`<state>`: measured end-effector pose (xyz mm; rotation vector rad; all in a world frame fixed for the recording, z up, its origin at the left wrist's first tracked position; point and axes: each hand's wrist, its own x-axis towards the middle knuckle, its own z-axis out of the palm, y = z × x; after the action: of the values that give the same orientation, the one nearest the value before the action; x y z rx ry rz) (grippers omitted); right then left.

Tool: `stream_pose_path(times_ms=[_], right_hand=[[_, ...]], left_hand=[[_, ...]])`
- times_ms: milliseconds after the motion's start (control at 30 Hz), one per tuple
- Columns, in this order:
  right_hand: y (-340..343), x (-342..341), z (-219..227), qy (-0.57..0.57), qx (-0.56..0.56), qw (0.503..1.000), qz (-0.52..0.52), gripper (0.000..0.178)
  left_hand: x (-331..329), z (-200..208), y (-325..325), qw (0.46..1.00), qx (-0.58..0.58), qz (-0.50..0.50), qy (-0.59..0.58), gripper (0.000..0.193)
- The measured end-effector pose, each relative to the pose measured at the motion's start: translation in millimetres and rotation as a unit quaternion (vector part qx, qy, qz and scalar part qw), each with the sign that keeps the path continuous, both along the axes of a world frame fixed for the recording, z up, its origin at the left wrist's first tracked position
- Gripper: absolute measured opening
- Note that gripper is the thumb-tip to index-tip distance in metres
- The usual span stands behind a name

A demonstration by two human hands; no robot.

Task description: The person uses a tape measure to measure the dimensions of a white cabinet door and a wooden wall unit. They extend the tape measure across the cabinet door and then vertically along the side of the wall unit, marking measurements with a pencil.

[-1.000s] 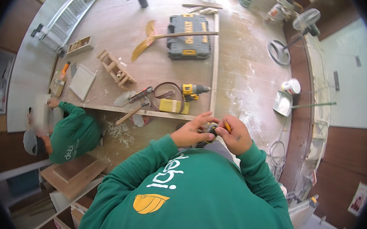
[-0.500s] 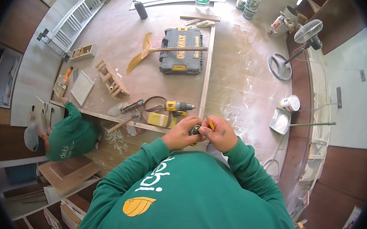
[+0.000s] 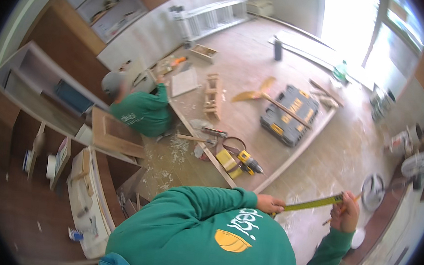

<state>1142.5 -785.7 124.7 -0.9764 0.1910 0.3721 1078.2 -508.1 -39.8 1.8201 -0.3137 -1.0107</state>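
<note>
Yellow-green tape blade [image 3: 310, 204] out straight between both hands, in the air near the closest corner of the surface [image 3: 247, 128]. Left hand [image 3: 271, 204]: fingers closed on one end. Right hand [image 3: 346, 214]: fingers gripping the other. Cordless drill [image 3: 248, 161] inside that corner, yellow block [image 3: 227, 162] beside it. Toolbox [image 3: 298, 106] near right edge, broom [image 3: 256, 93] across it.

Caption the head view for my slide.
Yellow measuring tape held stretched between the left hand and right hand.

Bright window [image 3: 349, 26], white-smudged floor [image 3: 309, 231]
</note>
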Motion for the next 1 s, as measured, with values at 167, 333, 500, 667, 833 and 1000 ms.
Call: stream_pose_path(times_ms=[167,333,500,667,833,1000], right_hand=[[-7,24,0,-0.019,-0.011,1.000,0.000,0.016],[3,39,-15,-0.088,-0.044,0.993,-0.061,0.027],[24,18,-110,-0.032,-0.218,0.975,0.040,0.026],[71,-13,-138,-0.070,-0.250,0.946,0.192,0.043],[97,-21,-139,0.004,-0.048,0.980,0.192,0.055],[79,-18,-155,0.051,0.022,0.988,0.142,0.056]], left_hand=[[16,0,-16,0.999,-0.014,0.002,-0.039,0.038],[12,-25,-9,0.979,-0.068,0.185,-0.054,0.037],[22,-7,-2,0.922,-0.116,0.369,-0.003,0.036],[21,41,-11,0.901,-0.136,0.411,0.042,0.040],[29,54,-32,0.910,-0.061,0.408,0.033,0.039],[41,42,-54,0.929,0.046,0.335,-0.152,0.035]])
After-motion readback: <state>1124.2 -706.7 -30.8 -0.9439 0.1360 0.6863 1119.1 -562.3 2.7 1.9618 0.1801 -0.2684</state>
